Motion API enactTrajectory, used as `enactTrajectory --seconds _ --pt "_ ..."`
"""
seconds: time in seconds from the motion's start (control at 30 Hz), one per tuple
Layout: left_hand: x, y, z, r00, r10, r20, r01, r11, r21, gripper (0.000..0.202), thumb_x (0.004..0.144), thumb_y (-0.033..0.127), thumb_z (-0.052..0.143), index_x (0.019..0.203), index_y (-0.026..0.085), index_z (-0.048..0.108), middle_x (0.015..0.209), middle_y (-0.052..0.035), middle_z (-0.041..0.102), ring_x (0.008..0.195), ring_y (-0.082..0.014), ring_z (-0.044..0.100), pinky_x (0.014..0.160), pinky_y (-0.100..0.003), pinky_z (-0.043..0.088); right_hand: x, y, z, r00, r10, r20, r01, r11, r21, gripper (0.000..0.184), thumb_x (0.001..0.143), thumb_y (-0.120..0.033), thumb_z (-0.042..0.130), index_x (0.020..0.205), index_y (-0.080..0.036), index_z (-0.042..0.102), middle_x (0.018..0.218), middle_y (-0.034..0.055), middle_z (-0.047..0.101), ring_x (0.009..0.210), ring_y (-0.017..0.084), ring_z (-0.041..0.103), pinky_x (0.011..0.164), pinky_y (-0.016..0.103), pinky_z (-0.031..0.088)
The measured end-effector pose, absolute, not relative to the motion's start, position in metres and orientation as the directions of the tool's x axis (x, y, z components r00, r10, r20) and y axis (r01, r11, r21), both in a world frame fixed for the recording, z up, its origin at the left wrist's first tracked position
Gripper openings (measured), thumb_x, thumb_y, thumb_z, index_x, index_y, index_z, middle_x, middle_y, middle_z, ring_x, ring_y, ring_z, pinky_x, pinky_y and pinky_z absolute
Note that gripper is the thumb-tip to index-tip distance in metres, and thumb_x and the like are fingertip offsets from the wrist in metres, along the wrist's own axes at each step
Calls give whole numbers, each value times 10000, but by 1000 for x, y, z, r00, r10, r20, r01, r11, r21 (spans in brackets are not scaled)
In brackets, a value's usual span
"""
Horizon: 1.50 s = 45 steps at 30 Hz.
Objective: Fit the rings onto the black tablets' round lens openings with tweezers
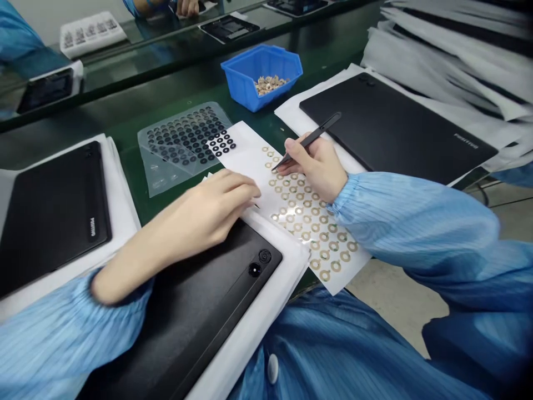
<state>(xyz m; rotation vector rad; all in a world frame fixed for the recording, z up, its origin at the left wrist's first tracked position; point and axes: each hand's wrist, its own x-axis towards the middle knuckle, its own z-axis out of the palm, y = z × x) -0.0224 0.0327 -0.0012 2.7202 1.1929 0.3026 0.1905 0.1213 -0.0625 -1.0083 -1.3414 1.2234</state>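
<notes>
My right hand (pixel 314 166) pinches black tweezers (pixel 310 139), their tips touching a white backing sheet (pixel 245 158) dotted with rows of small gold rings. My left hand (pixel 219 203) lies at that sheet's near edge, fingers together and slightly blurred. Nothing shows in it, though its fingertips partly hide the edge. A few black rings sit on the sheet's far corner. Just beyond, a clear plastic sheet (pixel 183 139) carries many more black rings.
A blue plastic bin (pixel 260 75) holds loose rings beyond the sheets. Black tablets lie on white wrapping at left (pixel 54 211), right (pixel 395 128) and under my left forearm (pixel 187 294). White foam sheets (pixel 449 61) are piled at right. A glass divider separates a co-worker's hand (pixel 187 6).
</notes>
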Motion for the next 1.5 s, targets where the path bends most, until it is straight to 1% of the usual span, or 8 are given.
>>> enactTrajectory --seconds 0.17,0.3,0.6,0.9,1.1,1.23,1.37,1.5 --pt "-16 59 -28 709 705 -20 701 -702 129 554 1000 495 234 1380 156 452 1451 -86 448 1297 -324 370 1071 -498 322 193 118 -63 -87 973 214 131 224 -966 366 786 -537 646 755 -195 521 569 8 630 521 172 662 489 259 524" --pt "-16 58 -32 713 701 1 694 -706 144 552 1001 503 215 1360 168 465 1455 -71 448 1285 -314 387 1060 -480 329 194 113 -60 -99 959 265 258 282 -924 309 824 -477 626 735 -203 514 530 -10 629 479 156 647 462 240 505" --pt "-15 56 -31 704 710 5 701 -696 154 493 1005 459 256 1324 171 496 1439 -77 468 1286 -325 385 1037 -472 332 192 109 -53 -150 960 236 303 271 -913 225 833 -338 639 693 -207 522 521 -12 636 465 147 639 454 239 509" --pt "-14 54 -27 712 702 -8 692 -701 173 476 1008 423 285 1316 137 509 1450 -95 452 1272 -319 376 1037 -488 339 196 117 -64 -140 956 256 318 289 -903 258 817 -393 661 720 -190 534 527 -1 649 462 162 647 461 267 525" --pt "-15 56 -30 718 696 7 684 -707 178 479 1007 420 285 1312 132 515 1437 -100 466 1255 -330 391 1033 -520 350 194 102 -49 -221 938 266 65 286 -956 374 741 -519 712 733 -197 521 551 -6 642 481 163 649 459 271 540" --pt "-19 58 -31 743 666 63 651 -741 163 468 1014 381 273 1272 105 548 1402 -104 501 1264 -332 407 1066 -523 338 192 56 -27 -421 901 109 -56 93 -994 397 719 -533 729 745 -199 515 549 -19 629 436 143 621 393 241 520" --pt "-24 27 -17 691 686 229 670 -726 151 374 997 252 340 1213 53 573 1319 -152 543 1270 -293 423 1084 -451 361 189 19 -34 -497 865 -69 -89 -129 -988 370 786 -516 672 738 -199 489 499 -35 586 385 123 584 341 215 492" --pt "-26 -33 -10 655 699 287 646 -715 269 275 949 146 449 1192 71 553 1214 -130 581 1237 -228 461 1056 -346 408 187 13 -52 -434 896 -92 -158 -177 -971 330 832 -491 627 756 -206 480 486 -45 577 363 111 563 327 199 473"
